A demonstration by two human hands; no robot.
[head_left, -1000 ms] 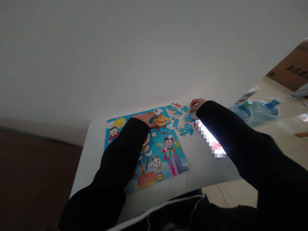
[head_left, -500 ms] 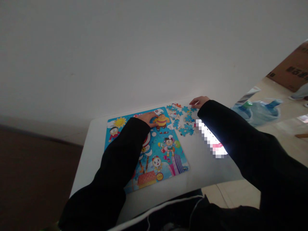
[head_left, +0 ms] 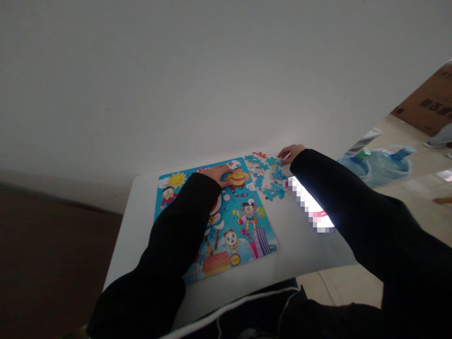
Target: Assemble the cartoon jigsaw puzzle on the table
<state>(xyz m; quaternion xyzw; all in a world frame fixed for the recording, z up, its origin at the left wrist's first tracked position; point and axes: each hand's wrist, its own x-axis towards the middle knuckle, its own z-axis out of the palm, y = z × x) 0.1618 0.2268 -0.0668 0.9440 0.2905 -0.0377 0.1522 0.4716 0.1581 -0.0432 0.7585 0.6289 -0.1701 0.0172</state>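
A colourful cartoon puzzle board (head_left: pixel 259 207) with a blue background lies on the white table. My left hand (head_left: pixel 217 175) rests flat on its upper part, fingers spread beside the figure in the yellow top. My left sleeve hides much of the board's left and middle. Right of the board is a heap of loose puzzle pieces (head_left: pixel 273 190), mostly blue and white, with an orange one at the back. At the heap's far right edge my right hand (head_left: pixel 292 153) reaches down, fingers bent and slightly apart. No piece can be made out between them.
A bright, pixelated screen (head_left: pixel 310 207) lies on the table (head_left: pixel 300 249) under my right forearm. A pale wall (head_left: pixel 212 84) rises behind the table. On the floor to the right are large clear water bottles (head_left: pixel 383 165) and a cardboard box (head_left: pixel 429 101).
My right hand has dipped slightly, its fingers now pointing lower at the edge of the loose pieces. My left hand stays on the board, almost unmoved.
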